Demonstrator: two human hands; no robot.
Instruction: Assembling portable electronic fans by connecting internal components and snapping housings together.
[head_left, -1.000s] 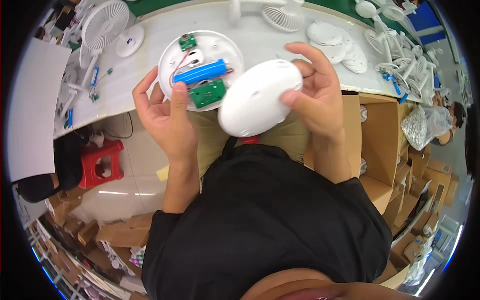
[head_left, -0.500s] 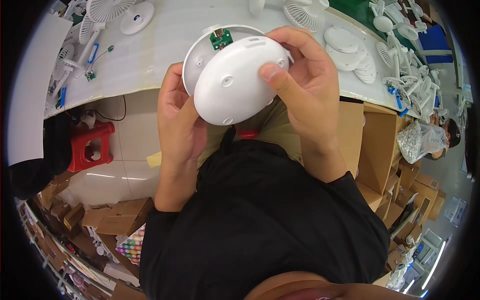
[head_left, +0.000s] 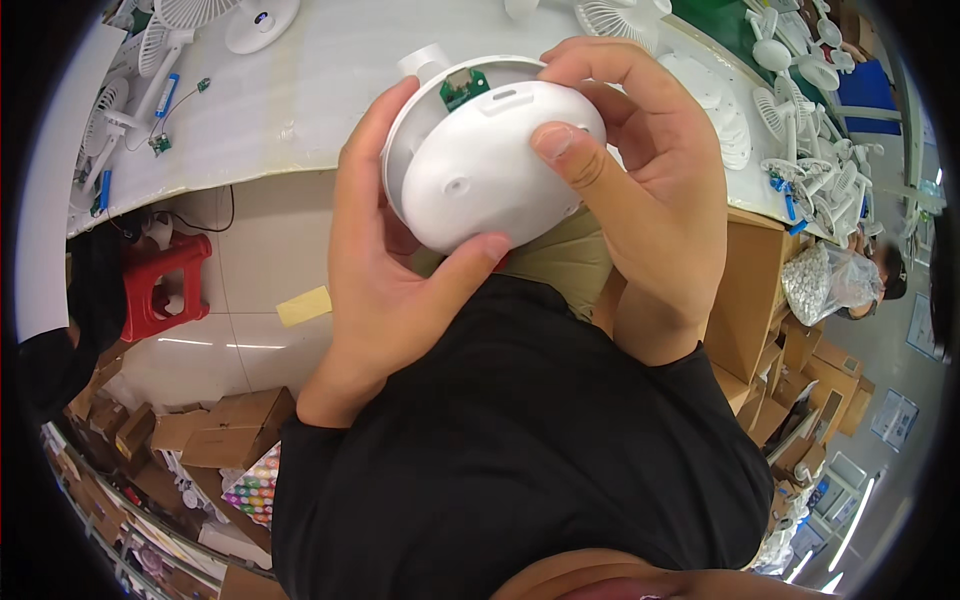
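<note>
A round white plastic base shell [head_left: 420, 115] with a small green circuit board [head_left: 464, 88] showing at its top edge sits in both hands close to my chest. A white domed cover [head_left: 480, 170] lies over the shell and hides most of its inside. My left hand [head_left: 385, 270] cups the shell from the left and below, thumb pressed on the cover's lower edge. My right hand [head_left: 650, 180] wraps the right side, thumb on the cover's top and fingers curled over the far rim.
A white worktable [head_left: 300, 90] runs across the top. Small white desk fans [head_left: 180, 30] and loose parts lie at its left, more fan parts [head_left: 790, 110] at its right. A red stool [head_left: 160, 285] stands on the floor left, cardboard boxes [head_left: 760, 290] at right.
The cover, held apart from the open shell a second ago, has been brought over it and pressed down. Both hands drew the assembly nearer; the blue battery and inner boards are now hidden.
</note>
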